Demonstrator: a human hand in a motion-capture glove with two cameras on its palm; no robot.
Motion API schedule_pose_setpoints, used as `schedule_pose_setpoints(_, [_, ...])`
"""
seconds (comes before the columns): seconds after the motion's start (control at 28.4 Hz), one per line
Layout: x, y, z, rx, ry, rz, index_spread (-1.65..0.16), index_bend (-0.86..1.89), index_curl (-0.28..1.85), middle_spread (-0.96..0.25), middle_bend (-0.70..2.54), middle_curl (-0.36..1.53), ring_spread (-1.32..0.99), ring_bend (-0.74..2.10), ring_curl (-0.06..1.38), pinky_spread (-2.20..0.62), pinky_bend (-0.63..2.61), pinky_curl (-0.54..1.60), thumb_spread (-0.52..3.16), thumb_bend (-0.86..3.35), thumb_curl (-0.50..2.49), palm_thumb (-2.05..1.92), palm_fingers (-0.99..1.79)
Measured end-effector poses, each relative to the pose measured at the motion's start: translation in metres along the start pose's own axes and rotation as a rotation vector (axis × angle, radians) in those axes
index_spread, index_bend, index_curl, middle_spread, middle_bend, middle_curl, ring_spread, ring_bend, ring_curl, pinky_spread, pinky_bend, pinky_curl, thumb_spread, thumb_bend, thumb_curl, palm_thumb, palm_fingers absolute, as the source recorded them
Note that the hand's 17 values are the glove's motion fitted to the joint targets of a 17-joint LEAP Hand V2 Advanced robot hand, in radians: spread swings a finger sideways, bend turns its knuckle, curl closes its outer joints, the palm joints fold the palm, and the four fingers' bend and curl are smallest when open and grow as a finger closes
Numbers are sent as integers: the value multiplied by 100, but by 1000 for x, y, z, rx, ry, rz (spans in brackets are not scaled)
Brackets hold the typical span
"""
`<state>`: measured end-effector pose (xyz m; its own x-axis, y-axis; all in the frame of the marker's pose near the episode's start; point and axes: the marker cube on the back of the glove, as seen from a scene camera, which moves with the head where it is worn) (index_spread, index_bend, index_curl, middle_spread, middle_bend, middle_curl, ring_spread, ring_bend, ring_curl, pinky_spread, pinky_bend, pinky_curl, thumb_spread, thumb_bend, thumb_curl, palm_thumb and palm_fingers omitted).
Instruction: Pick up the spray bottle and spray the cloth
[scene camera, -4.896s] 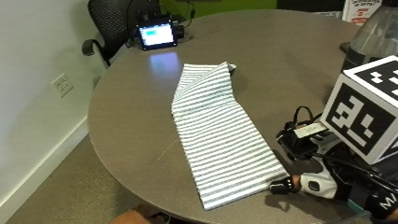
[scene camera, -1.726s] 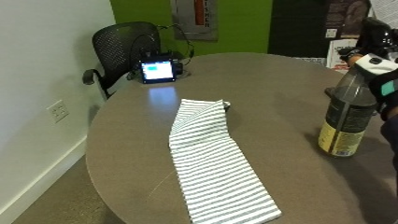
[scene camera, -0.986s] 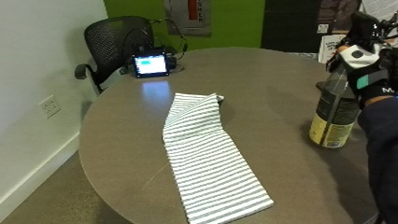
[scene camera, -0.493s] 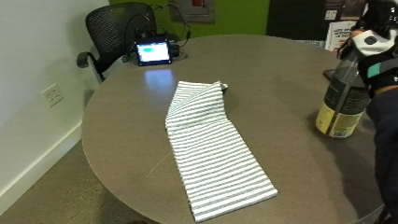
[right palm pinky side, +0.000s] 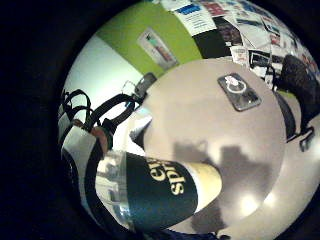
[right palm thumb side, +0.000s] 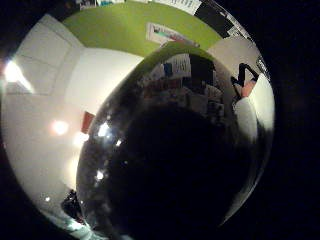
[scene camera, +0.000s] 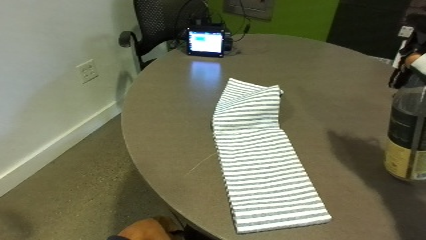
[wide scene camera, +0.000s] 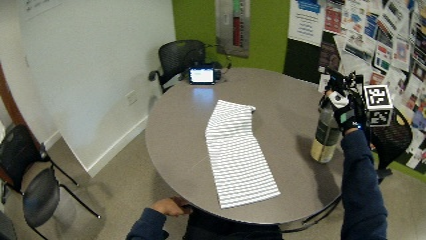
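Cloth mid-table, bottle apparently rightward

dark-labelled spray bottle upright on table, striped cloth lying flat, far end folded

Black glove with white plastic and black straps on right hand; dark blue long sleeves

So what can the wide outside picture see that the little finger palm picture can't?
Only the wide outside view shows the striped cloth, the right hand gripping the bottle's top, and a small lit screen. Only the little finger side palm view shows a phone lying on the table. Both show the spray bottle standing on the round table.
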<state>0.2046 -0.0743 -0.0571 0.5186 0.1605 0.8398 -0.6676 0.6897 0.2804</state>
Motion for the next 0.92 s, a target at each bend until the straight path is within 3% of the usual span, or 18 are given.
schedule_pose_setpoints(0.25, [-31, 24, -6, -250, 177, -104, -26, 33, 57, -15, 57, 51, -23, 60, 45, -29, 39, 38, 53, -2, 76, 94, 138])
schedule_pose_setpoints(0.63, [-92, 69, 41, -585, 522, -252, -26, 32, 58, -15, 56, 50, -23, 64, 45, -28, 38, 38, 55, -3, 77, 93, 139])
schedule_pose_setpoints(0.92, [-97, 93, 61, -836, 700, -281, -27, 33, 59, -15, 56, 50, -22, 65, 45, -28, 38, 38, 54, -3, 78, 93, 139])
